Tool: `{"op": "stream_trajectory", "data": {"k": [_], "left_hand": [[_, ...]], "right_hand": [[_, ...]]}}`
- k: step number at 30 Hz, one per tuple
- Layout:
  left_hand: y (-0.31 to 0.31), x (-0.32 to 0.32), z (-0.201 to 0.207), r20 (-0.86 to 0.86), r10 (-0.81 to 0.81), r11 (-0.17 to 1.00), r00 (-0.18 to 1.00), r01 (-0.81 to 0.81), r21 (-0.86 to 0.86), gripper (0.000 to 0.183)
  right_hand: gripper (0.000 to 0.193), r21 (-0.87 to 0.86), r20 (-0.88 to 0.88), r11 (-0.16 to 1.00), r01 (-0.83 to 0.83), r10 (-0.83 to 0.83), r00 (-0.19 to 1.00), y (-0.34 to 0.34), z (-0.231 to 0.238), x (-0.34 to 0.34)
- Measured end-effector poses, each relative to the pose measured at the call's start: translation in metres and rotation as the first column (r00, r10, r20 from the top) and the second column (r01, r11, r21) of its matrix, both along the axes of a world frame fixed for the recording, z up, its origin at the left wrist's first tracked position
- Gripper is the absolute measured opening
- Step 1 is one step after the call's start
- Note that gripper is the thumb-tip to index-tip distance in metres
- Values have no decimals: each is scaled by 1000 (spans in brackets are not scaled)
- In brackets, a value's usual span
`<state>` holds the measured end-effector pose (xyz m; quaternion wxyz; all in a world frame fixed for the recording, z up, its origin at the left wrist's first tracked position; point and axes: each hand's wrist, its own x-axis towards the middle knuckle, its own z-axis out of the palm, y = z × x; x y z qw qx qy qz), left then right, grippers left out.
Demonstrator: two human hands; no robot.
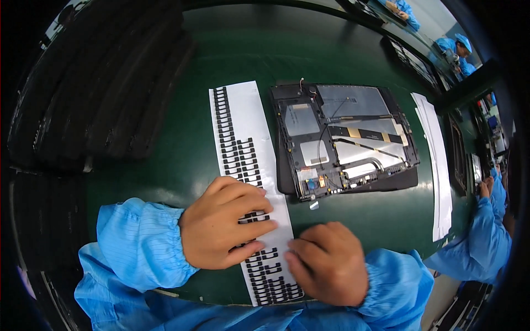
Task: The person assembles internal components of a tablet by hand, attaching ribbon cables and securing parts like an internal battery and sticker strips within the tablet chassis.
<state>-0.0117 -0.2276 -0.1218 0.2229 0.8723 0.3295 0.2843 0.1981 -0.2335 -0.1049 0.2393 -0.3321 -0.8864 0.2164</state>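
A long white sheet carries rows of small black U-shaped adhesive pieces and lies lengthwise in front of me. Across its middle rests my left hand, fingers apart and covering part of the rows. My right hand is closed at the sheet's right edge, thumb and index finger near each other. Whatever may be between those fingertips is hidden. Beyond it lies an opened tablet-like device, its silver plates, cables and small circuit board exposed, on a black pad.
Tall stacks of black trays fill the left side. White paper strips lie along the right of the green table. A small clear tab sits by the device's near corner. Co-workers in blue are at the right.
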Motion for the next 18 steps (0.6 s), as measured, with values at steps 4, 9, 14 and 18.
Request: {"op": "stream_trajectory", "data": {"k": [4,9,14,18], "left_hand": [[-5,3,-4,-71,33,997,997,-29,65,34],[-7,3,3,-144,41,998,989,-33,54,35],[2,5,3,-179,-2,999,984,10,42,36],[12,14,25,-133,0,997,991,10,77,34]], "right_hand": [[17,39,54,999,-6,4,999,-12,-12,-13],[15,-64,-149,997,-40,30,988,-8,-19,-17],[15,-83,-351,995,-45,13,936,16,9,16],[8,-183,-253,961,207,-250,935,66,41,105]]}}
